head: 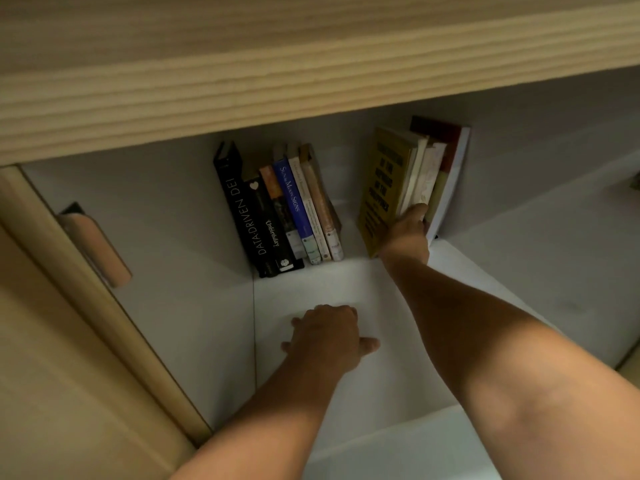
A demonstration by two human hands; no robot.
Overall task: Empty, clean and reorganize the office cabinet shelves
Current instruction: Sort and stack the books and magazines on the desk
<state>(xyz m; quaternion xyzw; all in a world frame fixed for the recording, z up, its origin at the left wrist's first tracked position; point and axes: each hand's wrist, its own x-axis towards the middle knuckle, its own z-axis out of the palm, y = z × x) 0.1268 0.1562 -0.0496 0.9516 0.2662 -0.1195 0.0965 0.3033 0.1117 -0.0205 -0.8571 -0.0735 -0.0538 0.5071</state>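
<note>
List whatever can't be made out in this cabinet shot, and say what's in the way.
- Right hand, head view: its fingertips go in among the right group of books, so the grip is hidden.
- Yellow book: the cover lettering is too blurred and dim to read.
- Books behind the yellow one: their covers are hidden by their neighbours.
- Left hand: its palm faces the white shelf, so what lies under it is hidden.
- Pale spines beside the blue book: the print is too small.

The cabinet shelf is showing plain white. On it, a black book is carrying white lettering; right of the black book, a blue spine is showing pale lettering. Further right, a mustard-yellow cover is bearing dark print. Above, the wood panel is showing light striped grain.
</note>
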